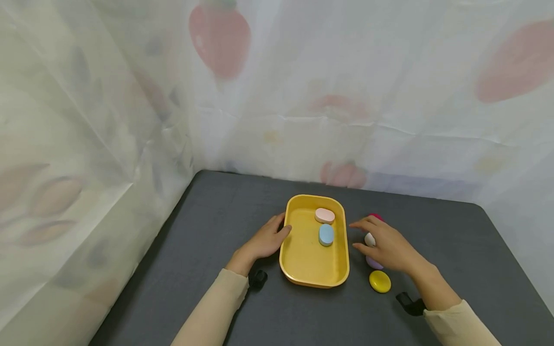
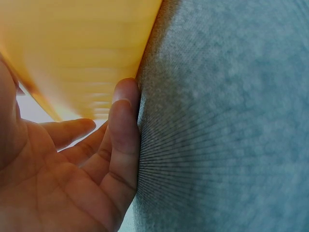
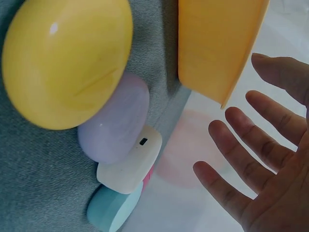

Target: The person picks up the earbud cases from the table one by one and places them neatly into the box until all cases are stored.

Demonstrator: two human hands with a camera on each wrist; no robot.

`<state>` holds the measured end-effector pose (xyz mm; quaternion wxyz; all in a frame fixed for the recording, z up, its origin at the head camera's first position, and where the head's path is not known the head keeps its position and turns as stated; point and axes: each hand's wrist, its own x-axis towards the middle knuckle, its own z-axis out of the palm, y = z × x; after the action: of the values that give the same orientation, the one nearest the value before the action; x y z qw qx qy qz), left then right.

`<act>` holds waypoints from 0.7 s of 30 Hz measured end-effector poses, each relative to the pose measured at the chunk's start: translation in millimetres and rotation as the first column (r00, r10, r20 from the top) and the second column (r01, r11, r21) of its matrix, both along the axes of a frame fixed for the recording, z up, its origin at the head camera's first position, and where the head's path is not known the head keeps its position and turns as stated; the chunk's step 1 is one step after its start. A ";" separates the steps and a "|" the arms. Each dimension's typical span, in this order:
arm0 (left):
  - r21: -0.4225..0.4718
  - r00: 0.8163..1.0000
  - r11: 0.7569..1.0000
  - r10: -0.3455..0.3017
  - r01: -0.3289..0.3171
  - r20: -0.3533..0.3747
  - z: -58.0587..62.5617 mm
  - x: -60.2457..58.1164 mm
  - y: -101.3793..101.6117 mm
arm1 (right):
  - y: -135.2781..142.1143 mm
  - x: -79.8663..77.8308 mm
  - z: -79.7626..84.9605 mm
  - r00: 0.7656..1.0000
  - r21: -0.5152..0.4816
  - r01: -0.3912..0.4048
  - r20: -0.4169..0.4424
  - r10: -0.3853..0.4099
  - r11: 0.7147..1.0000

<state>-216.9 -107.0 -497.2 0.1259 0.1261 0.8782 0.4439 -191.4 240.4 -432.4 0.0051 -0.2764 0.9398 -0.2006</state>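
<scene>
My left hand [image 1: 265,240] holds the left side of a yellow tray [image 1: 309,262], its thumb over the rim and its fingers against the outer wall. Inside lie a pale pink rounded piece [image 1: 324,215] and a light blue rounded piece [image 1: 326,234]. To the right of the tray, my right hand [image 1: 385,245] hovers with spread, relaxed fingers, holding nothing. Below it is a row of small cases: glossy yellow [image 1: 380,281], purple [image 3: 115,121], white with a small dark slot [image 3: 130,164], and teal [image 3: 113,208]. A magenta piece [image 1: 377,216] is mostly hidden.
A dark grey cloth [image 1: 225,206] covers the table. Behind it and along the left hangs a pale fruit-print curtain [image 1: 281,86]. Black wrist straps show at the left wrist [image 1: 258,279] and the right wrist [image 1: 410,304].
</scene>
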 end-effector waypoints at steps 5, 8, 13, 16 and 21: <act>0.002 1.000 1.000 0.002 -0.002 0.001 0.8 0.3 0.0 | 2.7 3.6 -3.2 1.000 0.011 0.003 -0.014 -0.003 1.000; 0.000 1.000 1.000 0.004 -0.004 0.001 0.8 0.6 0.2 | 4.6 6.2 -5.5 1.000 0.015 -0.001 -0.025 0.002 1.000; -0.008 1.000 1.000 0.007 -0.007 -0.002 -1.7 0.2 0.5 | 7.9 10.0 -9.0 1.000 0.024 0.002 -0.016 -0.001 1.000; -0.011 1.000 1.000 0.009 -0.009 -0.002 -2.5 -0.1 0.5 | 10.2 11.8 -11.4 1.000 0.030 0.009 -0.005 -0.009 1.000; -0.005 1.000 1.000 0.010 -0.010 0.006 -1.3 -0.3 0.5 | 14.7 14.2 -13.9 1.000 0.042 0.018 0.019 -0.019 0.999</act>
<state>-217.2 -106.5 -498.4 0.1267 0.1201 0.8794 0.4429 -177.2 255.1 -446.3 0.0183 -0.2657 0.9463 -0.1835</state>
